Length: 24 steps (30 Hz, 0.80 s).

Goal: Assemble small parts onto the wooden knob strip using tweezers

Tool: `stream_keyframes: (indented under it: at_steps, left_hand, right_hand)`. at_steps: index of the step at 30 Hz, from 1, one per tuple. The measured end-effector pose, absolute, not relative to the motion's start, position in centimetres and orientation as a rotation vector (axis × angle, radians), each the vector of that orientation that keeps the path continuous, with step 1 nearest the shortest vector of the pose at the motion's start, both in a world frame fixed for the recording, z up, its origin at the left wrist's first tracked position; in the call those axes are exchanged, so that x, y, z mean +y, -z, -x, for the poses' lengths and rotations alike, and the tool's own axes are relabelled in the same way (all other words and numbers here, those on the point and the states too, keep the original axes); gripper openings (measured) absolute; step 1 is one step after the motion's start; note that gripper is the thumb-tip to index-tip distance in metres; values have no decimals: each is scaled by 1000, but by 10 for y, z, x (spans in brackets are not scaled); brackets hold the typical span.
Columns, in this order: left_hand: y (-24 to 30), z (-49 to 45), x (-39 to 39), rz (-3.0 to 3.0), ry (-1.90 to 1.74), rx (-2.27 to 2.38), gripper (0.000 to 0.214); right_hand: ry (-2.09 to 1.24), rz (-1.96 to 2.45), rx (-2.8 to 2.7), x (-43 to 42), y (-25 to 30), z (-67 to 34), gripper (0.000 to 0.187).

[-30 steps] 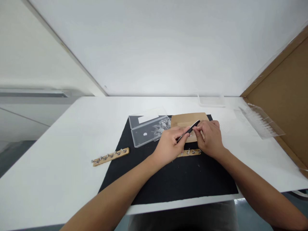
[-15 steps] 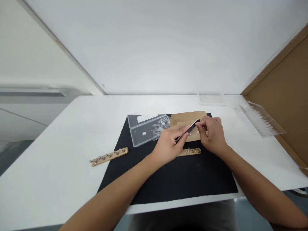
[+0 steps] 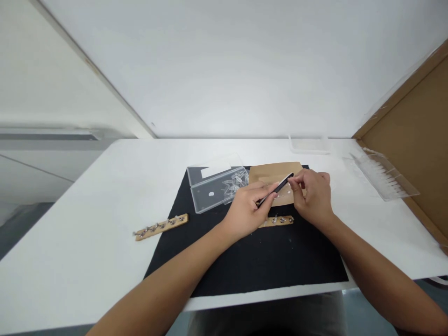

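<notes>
My left hand [image 3: 247,210] is closed round a thin black stick-like tool [image 3: 276,189], which slants up to the right. My right hand [image 3: 313,196] is closed in a pinch at the tool's upper tip, over a brown paper sheet [image 3: 269,171]. What its fingertips hold is too small to make out. Just below both hands a short wooden strip with metal pins [image 3: 280,220] lies on the black mat [image 3: 252,256]. An open clear plastic case [image 3: 212,189] with small clear pieces sits left of my hands.
A second wooden strip with metal pins [image 3: 161,227] lies across the mat's left edge on the white table [image 3: 105,196]. A clear plastic tray [image 3: 385,175] rests at the right by a brown board [image 3: 416,140]. A small clear box [image 3: 308,144] stands at the back.
My right hand has shifted slightly right along the tool's tip. My left hand and the tool have hardly moved.
</notes>
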<state>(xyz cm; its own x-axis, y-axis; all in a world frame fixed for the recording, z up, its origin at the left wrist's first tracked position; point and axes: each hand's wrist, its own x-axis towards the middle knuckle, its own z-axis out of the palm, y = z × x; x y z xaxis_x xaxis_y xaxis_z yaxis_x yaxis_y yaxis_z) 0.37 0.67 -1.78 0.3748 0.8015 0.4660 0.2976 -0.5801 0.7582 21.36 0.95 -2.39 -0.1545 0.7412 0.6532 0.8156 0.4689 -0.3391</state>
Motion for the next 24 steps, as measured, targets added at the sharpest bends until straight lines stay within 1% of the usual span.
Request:
stream_keyframes:
  at_steps: [5, 10, 14, 20, 24]
  left_hand:
    - [17, -4, 6, -2063, -1161, 936, 32]
    - [13, -4, 4, -1976, -1124, 971, 31]
    - [12, -5, 4, -1961, -1135, 959, 31]
    - [14, -5, 4, -1937, -1132, 965, 31]
    - [16, -4, 5, -1980, -1131, 949, 31]
  right_hand:
    - [47, 1269, -1963, 8, 23, -214, 21]
    - [122, 1328, -1882, 10, 24, -214, 21]
    - [44, 1262, -1954, 7, 27, -211, 20]
    - [112, 1317, -1857, 8, 25, -209, 20]
    - [63, 1257, -1952, 6, 25, -207, 21]
